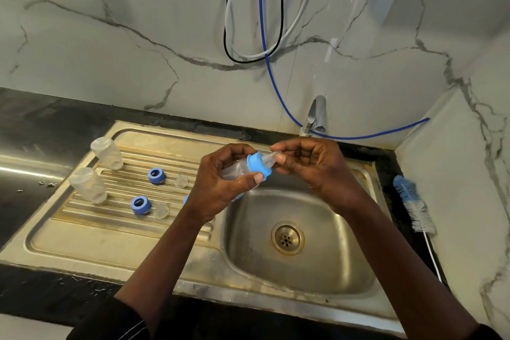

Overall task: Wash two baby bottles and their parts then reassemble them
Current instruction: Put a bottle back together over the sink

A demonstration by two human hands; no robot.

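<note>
Bottle collar [259,165] was blue; bottle body [234,171] clear. Two loose rings [156,176] were blue. Worktop [41,119] was black; wall [110,36] white with grey veining. Brush [411,203] was blue and white.

Lying on the draining board [82,232], left of the basin [317,265]: two bottles [107,152], two rings [156,175] and two teats [181,181]. Resting on the counter right of the basin: a brush [414,208]. Standing behind the basin: a tap [315,116].

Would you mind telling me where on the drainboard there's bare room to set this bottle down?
The front strip of the steel drainboard, below the lower blue ring, is bare. The ribbed middle is crowded: two clear upturned bottles, blue rings and clear teats. The basin is empty too.
</note>
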